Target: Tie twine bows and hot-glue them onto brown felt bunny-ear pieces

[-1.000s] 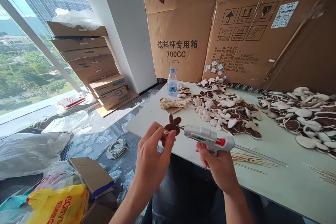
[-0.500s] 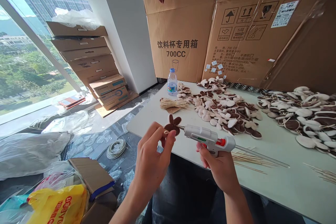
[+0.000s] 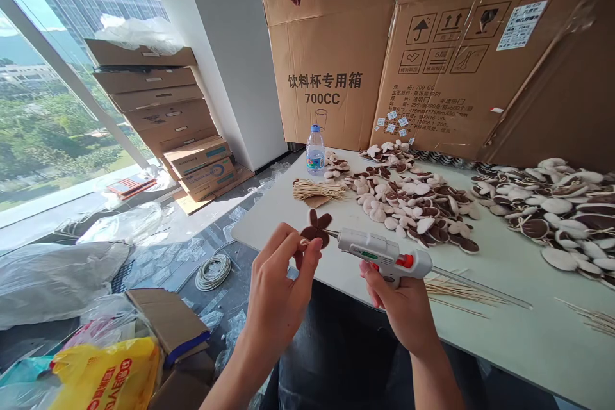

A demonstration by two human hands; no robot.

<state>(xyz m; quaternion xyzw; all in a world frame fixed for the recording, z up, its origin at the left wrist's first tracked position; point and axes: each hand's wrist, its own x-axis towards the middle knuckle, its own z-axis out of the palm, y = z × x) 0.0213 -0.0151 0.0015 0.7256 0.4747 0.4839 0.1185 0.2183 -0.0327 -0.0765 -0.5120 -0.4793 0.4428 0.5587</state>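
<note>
Between thumb and fingers, my left hand (image 3: 283, 266) pinches a small brown felt flower shape (image 3: 318, 224) above the near left part of the table. My right hand (image 3: 401, 304) is wrapped round the handle of a white hot glue gun (image 3: 372, 248). Its metal nozzle points left and meets the felt flower at its middle; whether glue is coming out is too small to see. A clear glue stick (image 3: 485, 288) juts from the back of the gun. Beneath it, thin wooden sticks (image 3: 461, 295) lie on the table.
Brown-and-white felt pieces (image 3: 418, 205) are heaped across the table (image 3: 538, 346), with a second heap (image 3: 571, 218) at right. A bundle of sticks (image 3: 317, 190) and a water bottle (image 3: 315, 152) stand further back. Cardboard (image 3: 331, 45) rises behind. Bags (image 3: 110, 375) and a cable coil (image 3: 214, 272) lie at left.
</note>
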